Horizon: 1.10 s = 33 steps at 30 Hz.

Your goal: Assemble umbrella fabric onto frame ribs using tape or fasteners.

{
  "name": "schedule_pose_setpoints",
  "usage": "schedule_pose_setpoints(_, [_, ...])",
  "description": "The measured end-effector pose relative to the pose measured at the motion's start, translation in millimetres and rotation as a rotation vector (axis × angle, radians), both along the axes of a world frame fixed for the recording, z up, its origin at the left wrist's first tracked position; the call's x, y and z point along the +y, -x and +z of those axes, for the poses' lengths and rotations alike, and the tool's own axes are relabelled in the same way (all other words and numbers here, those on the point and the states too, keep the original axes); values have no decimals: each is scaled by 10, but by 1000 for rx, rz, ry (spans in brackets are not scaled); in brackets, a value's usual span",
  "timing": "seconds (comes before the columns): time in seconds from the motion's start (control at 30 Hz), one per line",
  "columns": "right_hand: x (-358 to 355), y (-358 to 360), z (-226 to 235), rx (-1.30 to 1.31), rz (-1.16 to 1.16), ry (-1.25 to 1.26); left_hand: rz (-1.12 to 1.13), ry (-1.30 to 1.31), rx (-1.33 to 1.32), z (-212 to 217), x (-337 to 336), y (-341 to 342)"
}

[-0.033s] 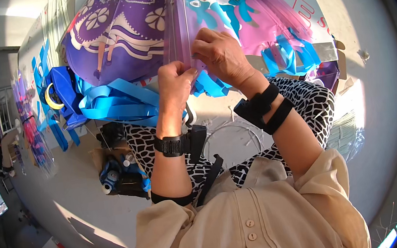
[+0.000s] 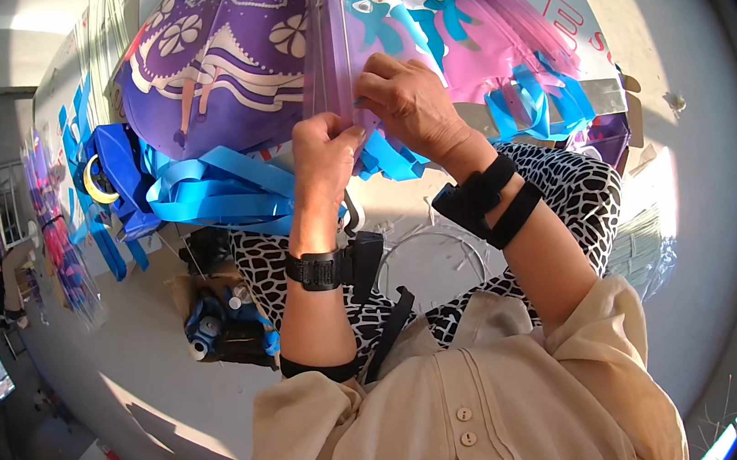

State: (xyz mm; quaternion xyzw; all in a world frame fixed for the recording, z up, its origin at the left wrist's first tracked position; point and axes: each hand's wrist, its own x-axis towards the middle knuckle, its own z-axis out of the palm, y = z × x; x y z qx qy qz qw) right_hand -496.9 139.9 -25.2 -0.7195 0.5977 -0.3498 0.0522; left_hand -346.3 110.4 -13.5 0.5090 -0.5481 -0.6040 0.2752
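A purple and pink printed kite (image 2: pixel 220 73) of thin plastic film lies spread before me, with a dress figure on its left half and blue cartoon animals on its right. A thin rod (image 2: pixel 343 22) runs down its middle. My left hand (image 2: pixel 325 157) pinches the kite's near edge beside that rod, thumb against bent forefinger. Just right of it, my right hand (image 2: pixel 413 105) has its fingers curled and closed on the film close to the edge. What lies between the fingertips is hidden. Blue ribbon tails (image 2: pixel 225 188) hang in loops left of and beneath the hands.
A blue holder with a yellow tape roll (image 2: pixel 98 178) sits at the table's left. More blue ribbon (image 2: pixel 533 109) hangs at the right edge. Thin pale rods (image 2: pixel 108 41) lie far left. A black and blue bag (image 2: pixel 219 326) rests on the floor by my left leg.
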Motion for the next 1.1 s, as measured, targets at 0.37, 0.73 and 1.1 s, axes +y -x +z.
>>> schedule_pose_setpoints(0.37, [-234,404,141,-653,-323,-56,-7,-59,-70,-48,110,-18])
schedule_pose_setpoints(0.73, [1011,920,500,-1133,-454,30,-427,871,-98,-52,332,916])
schedule_pose_setpoints(1.1, [1324,857,236,-1283,-476,46,-301,-130,257,358,583,1335])
